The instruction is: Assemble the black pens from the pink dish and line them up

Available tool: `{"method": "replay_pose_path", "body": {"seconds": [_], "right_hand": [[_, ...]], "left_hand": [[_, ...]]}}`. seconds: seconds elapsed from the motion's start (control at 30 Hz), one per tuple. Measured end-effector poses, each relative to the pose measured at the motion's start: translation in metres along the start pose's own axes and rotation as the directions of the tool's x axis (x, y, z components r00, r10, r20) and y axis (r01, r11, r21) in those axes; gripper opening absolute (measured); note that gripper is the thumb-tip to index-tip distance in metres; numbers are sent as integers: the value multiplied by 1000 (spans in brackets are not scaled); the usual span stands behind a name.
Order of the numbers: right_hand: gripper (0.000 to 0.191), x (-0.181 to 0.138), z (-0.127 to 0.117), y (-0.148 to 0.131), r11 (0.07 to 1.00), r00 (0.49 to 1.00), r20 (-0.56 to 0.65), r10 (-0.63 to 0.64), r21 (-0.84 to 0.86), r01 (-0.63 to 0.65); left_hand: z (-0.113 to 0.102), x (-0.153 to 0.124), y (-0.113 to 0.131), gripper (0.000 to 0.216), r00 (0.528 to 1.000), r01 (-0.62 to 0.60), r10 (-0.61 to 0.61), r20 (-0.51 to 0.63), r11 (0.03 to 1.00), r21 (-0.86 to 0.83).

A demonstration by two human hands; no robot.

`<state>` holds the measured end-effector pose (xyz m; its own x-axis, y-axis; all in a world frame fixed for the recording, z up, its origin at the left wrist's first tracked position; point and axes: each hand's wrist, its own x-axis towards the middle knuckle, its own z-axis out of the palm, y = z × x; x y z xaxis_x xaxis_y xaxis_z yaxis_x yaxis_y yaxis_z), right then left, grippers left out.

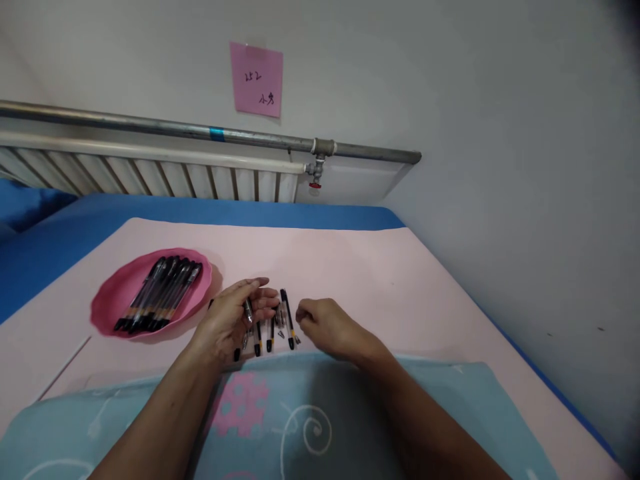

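Note:
My left hand (231, 316) is half curled, palm turned to the right, with a pen (248, 311) held under the thumb; much of that pen is hidden by the hand. Facing it, my right hand (327, 325) is closed, its fingertips pinched together, and whatever may be in them does not show. On the pink tabletop between and below the hands lie several black-and-clear pens (287, 320) with orange bands. Small dark and metallic pen parts (281, 335) are scattered among them, too small to make out fully.
A pink scalloped tray (106, 293) with several black pens (163, 293) stands on the left of the pink table (350, 260). Light blue patterned cloth (310, 393) covers the near edge. Behind are a white radiator (195, 177) and a metal pipe (150, 125); a wall (525, 200) borders the right.

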<state>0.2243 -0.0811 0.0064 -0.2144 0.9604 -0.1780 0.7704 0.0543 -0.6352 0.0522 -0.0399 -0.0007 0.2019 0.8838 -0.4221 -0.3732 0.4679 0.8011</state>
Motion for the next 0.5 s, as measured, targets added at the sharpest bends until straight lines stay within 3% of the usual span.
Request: {"method": "replay_pose_path", "body": {"seconds": [0.1,0.23,0.37,0.5], "right_hand": [[14,1,4,-6,960,999,-52,11,280,3],[11,2,19,-14,824,999,-4,-49,564,43],[17,5,24,-12,813,999,-29,-39,580,49],[19,12,14,2,879,988,-60,141,467,-97]], "left_hand": [[8,-2,-11,20,997,-59,63,49,996,-69],[23,-6,-33,25,987,-117,126,104,989,-89],[27,-8,-41,33,978,-160,158,137,987,3],[10,-3,-19,40,935,-354,347,67,919,175]]}}
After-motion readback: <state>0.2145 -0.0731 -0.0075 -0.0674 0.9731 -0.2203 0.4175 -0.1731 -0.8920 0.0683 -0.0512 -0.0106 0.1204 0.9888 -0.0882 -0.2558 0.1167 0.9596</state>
